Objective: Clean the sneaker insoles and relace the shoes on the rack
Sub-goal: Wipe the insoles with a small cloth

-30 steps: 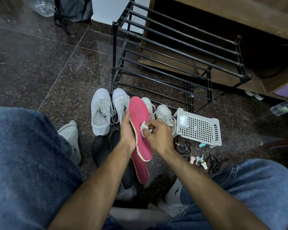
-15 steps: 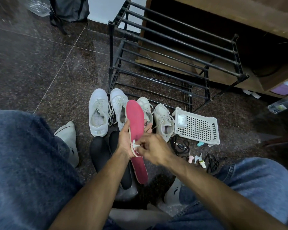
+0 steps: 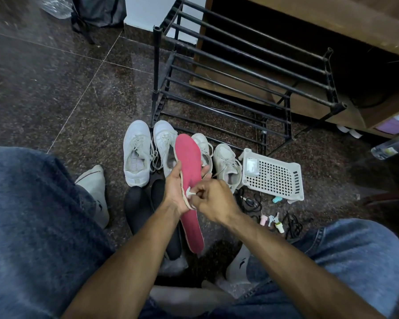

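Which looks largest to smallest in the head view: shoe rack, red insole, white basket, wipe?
1. Shoe rack.
2. Red insole and white basket: look alike, and the insole is nearer the camera, so unranked.
3. Wipe, pinched by the right hand.

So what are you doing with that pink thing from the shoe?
A person sitting on the floor is cleaning a pink insole. The left hand holds it up from behind, while the right hand pinches a small white wipe against its surface near the middle. Four white sneakers stand in a row on the floor in front of the black shoe rack, which has no shoes on it. A white plastic basket lies beside them.
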`<state>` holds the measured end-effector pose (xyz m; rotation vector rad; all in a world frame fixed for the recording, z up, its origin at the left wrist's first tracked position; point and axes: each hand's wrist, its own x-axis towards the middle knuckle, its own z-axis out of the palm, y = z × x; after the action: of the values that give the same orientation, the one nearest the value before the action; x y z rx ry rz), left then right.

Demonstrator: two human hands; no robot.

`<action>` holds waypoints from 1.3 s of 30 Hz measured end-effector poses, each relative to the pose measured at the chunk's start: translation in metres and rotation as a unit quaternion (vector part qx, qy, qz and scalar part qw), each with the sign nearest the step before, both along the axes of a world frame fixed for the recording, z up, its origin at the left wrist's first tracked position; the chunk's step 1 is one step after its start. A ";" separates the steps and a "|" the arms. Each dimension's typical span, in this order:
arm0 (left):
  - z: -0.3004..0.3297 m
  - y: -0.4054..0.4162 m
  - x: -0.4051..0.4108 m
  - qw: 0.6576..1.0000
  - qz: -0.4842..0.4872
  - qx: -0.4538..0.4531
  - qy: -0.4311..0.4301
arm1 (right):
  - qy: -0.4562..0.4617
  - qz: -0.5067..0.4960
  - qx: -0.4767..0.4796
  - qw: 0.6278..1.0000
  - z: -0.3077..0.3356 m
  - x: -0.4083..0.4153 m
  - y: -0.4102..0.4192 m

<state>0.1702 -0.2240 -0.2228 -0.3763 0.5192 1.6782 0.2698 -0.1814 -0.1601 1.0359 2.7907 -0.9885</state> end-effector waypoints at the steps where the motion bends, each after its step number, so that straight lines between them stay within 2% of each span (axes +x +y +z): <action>1: 0.002 0.000 0.003 1.000 -0.017 0.003 0.001 | 0.002 -0.009 0.025 1.000 -0.001 -0.005 0.005; 4: 0.004 -0.004 0.004 1.000 -0.027 0.011 -0.002 | -0.005 -0.032 0.040 0.999 -0.005 -0.017 0.011; 9: 0.003 -0.004 -0.006 1.000 0.031 0.005 0.001 | 0.015 -0.004 -0.068 0.998 -0.007 -0.001 -0.008; 13: 0.007 -0.003 0.005 1.000 -0.011 0.001 0.001 | 0.017 -0.034 -0.021 0.999 -0.007 -0.008 0.003; 16: 0.008 -0.006 0.006 1.000 -0.004 -0.003 0.001 | 0.011 -0.072 0.006 0.997 -0.007 -0.022 0.005; 21: 0.007 -0.005 -0.004 0.999 0.029 -0.014 0.000 | -0.005 -0.017 -0.069 0.997 -0.005 -0.006 -0.006; 27: 0.014 -0.005 0.006 1.000 -0.007 -0.012 -0.002 | -0.035 -0.019 0.072 0.997 -0.003 -0.019 0.010; 29: 0.014 -0.006 0.001 1.000 -0.002 -0.015 0.006 | -0.034 -0.018 0.071 0.997 -0.002 -0.022 0.007; 33: 0.012 -0.005 -0.009 0.999 0.042 -0.014 0.003 | -0.029 0.001 -0.019 0.999 -0.005 0.000 -0.004; 39: 0.011 -0.002 -0.004 1.000 0.023 -0.005 0.006 | 0.016 -0.051 0.065 0.996 -0.007 0.001 0.015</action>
<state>0.1662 -0.2264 -0.2116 -0.3888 0.5320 1.7236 0.2705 -0.1659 -0.1672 1.1992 2.8872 -0.8486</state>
